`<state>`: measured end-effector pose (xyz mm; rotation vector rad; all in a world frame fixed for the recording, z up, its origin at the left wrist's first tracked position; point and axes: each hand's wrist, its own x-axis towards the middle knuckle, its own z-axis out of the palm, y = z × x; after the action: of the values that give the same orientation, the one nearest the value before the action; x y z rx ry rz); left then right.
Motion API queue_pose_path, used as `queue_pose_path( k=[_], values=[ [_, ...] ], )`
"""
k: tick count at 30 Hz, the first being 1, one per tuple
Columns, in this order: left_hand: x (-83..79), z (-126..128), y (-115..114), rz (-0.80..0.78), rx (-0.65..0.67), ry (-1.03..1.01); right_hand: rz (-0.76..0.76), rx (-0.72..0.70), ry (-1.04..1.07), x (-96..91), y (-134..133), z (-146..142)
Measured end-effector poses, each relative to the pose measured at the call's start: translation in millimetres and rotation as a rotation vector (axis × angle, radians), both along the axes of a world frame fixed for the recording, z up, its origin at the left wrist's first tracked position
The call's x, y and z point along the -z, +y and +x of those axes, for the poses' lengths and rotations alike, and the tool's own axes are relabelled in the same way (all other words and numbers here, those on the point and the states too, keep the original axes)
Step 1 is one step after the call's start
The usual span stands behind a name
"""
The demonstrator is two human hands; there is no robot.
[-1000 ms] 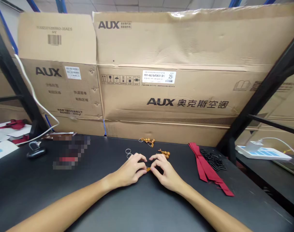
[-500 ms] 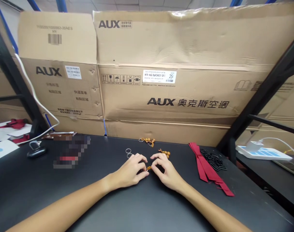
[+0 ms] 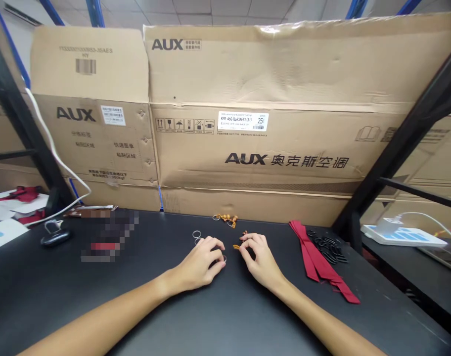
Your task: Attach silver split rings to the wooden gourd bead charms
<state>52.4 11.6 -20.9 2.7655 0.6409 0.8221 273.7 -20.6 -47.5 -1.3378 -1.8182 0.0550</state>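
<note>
My left hand [image 3: 203,259] rests on the black table [image 3: 225,316] with its fingertips pinched on a small metal ring [image 3: 224,258]. My right hand [image 3: 258,257] sits just to its right, fingers pinched on a small orange bead charm [image 3: 236,246]. The two hands are a little apart. Two loose metal rings [image 3: 197,236] lie just beyond my left hand. Another wooden bead charm [image 3: 225,218] lies farther back near the cardboard.
Red ribbons [image 3: 314,254] and a pile of black rings [image 3: 329,244] lie to the right. Big AUX cardboard boxes [image 3: 277,133] wall off the back. A black padlock-like object [image 3: 53,235] sits at the left; a white power strip [image 3: 399,235] on the right shelf.
The hands have drawn slightly apart: the right one now holds the bead charm away from the left one's ring. The view tilted down a bit.
</note>
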Motion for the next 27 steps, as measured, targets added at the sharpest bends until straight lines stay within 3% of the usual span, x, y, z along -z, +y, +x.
queue_pose_path(
  k=[8,16,22,27],
  values=[
    [8.3,-1.0,15.2,0.156,-0.328,0.051,0.059,0.097,-0.244,0.7,5.9,11.1],
    [7.6,-4.2,28.8,0.198,-0.497,0.079,-0.027,0.269,-0.341,0.9,7.6,13.9],
    [8.2,-10.1,42.7,0.213,-0.514,0.059,-0.158,0.268,-0.291,9.0,15.8,20.4],
    [9.2,9.2,48.0,0.31,-0.332,0.148,-0.163,0.234,-0.307,11.5,18.7,20.4]
  ],
)
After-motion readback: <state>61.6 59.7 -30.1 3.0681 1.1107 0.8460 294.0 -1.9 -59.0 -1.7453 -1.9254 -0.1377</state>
